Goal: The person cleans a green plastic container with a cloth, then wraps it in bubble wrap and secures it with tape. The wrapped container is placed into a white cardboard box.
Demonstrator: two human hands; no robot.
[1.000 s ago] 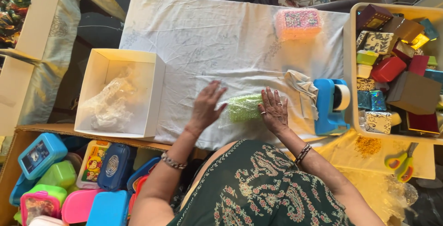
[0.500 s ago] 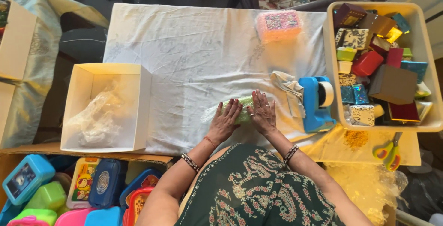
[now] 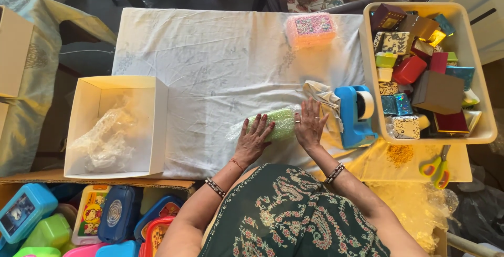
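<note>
- Broadly, a white cloth (image 3: 210, 63) covered the table, creased and spread flat from edge to edge.
- At the right stood a cream tray (image 3: 480, 126) packed with small gift boxes in red, brown, teal and patterned paper.
- At the left, on the edge of the cloth, sat an open white cardboard box (image 3: 157, 126) with crumpled clear wrap (image 3: 105, 136) lying inside it.
- Below the table's left corner lay a heap of plastic lunch boxes (image 3: 79, 220) in blue, green, pink and red.
- A pink wrapped box (image 3: 311, 28) rested on the far side of the cloth, well apart from the hands.
- A blue tape dispenser (image 3: 352, 115) stood just beside the tray, with a crumpled pale rag (image 3: 323, 97) touching its left side.
- The green item in bubble wrap (image 3: 281, 123) lay near the front edge of the cloth, between the two hands.
- The left hand (image 3: 253, 142) lay flat, fingers spread and released, pressing on the wrap's left end.
- The right hand (image 3: 311, 127) lay likewise open, palm down, fingers splayed against the wrap's right end, just beside the rag.
- Green-and-yellow scissors (image 3: 436, 166) lay on yellow paper below the tray.
</note>
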